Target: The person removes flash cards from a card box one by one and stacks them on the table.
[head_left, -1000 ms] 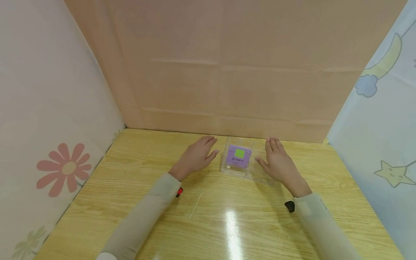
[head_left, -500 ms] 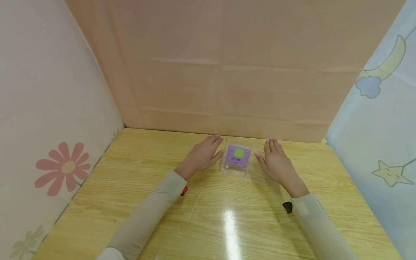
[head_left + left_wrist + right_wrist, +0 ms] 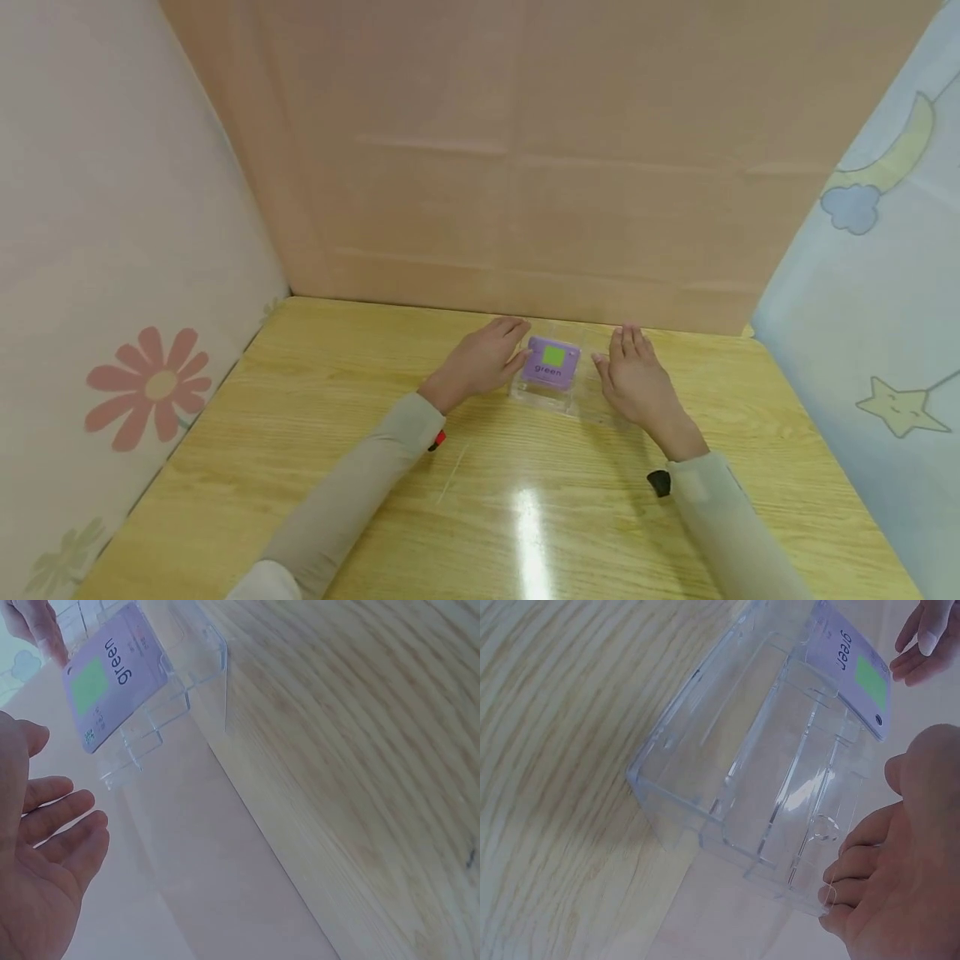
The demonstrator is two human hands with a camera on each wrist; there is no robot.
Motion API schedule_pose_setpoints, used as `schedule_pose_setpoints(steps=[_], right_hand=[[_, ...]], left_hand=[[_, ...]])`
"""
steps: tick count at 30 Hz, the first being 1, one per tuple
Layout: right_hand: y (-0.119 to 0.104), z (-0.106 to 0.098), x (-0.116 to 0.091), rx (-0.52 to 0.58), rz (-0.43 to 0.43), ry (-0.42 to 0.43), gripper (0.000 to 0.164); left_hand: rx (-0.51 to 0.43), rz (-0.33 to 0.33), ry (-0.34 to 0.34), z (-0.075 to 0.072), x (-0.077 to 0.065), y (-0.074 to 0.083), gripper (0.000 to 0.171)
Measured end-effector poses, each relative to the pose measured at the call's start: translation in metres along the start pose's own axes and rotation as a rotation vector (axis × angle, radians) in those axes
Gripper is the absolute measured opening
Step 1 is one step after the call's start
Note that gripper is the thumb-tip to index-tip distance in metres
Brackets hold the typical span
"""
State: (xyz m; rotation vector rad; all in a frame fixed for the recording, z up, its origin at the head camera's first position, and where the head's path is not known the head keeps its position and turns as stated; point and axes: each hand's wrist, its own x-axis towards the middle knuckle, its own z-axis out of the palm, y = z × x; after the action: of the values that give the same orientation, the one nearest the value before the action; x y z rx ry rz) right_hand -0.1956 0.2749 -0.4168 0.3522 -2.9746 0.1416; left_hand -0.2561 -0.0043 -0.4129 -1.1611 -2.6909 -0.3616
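A purple card point(image 3: 551, 367) with a green square and the word "green" stands leaning in a clear plastic stepped holder point(image 3: 542, 403) near the table's back. My left hand point(image 3: 480, 360) is at the card's left edge, fingers extended, holding nothing. In the left wrist view a gap shows between the left hand point(image 3: 52, 870) and the card point(image 3: 112, 679). On the other side, my right hand point(image 3: 637, 383) has its fingers extended by the holder's right part. In the right wrist view its fingertips overlap the holder point(image 3: 742, 772); whether they touch it I cannot tell.
The holder stands on a wood-grain table point(image 3: 360, 358). A plain peach backdrop point(image 3: 465, 208) rises behind it. Patterned panels stand on both sides, with a red flower point(image 3: 159, 386) on the left and a star point(image 3: 902, 407) on the right.
My left hand has moved right, closing the gap to the card's left edge. The right hand has barely moved. The card and holder have stayed in place.
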Motion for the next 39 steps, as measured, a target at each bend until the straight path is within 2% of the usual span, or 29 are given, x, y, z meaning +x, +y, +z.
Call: schedule_pose_setpoints(steps=[6,16,23,39], right_hand=[[0.001,-0.001,-0.001,0.013,0.009,-0.013,0.070],[0.002,0.000,-0.003,0.047,0.018,-0.029,0.074],[0.001,0.001,-0.003,0.032,0.008,-0.004,0.072],[-0.002,-0.001,-0.002,0.012,0.018,0.008,0.075]], left_hand=[[-0.020,0.011,-0.027,0.002,0.005,0.006,0.053],[0.027,0.039,-0.026,0.009,0.012,0.013,0.052],[0.066,0.064,-0.001,0.010,0.012,0.017,0.051],[0.152,0.067,-0.043,0.020,0.011,0.017,0.054]])
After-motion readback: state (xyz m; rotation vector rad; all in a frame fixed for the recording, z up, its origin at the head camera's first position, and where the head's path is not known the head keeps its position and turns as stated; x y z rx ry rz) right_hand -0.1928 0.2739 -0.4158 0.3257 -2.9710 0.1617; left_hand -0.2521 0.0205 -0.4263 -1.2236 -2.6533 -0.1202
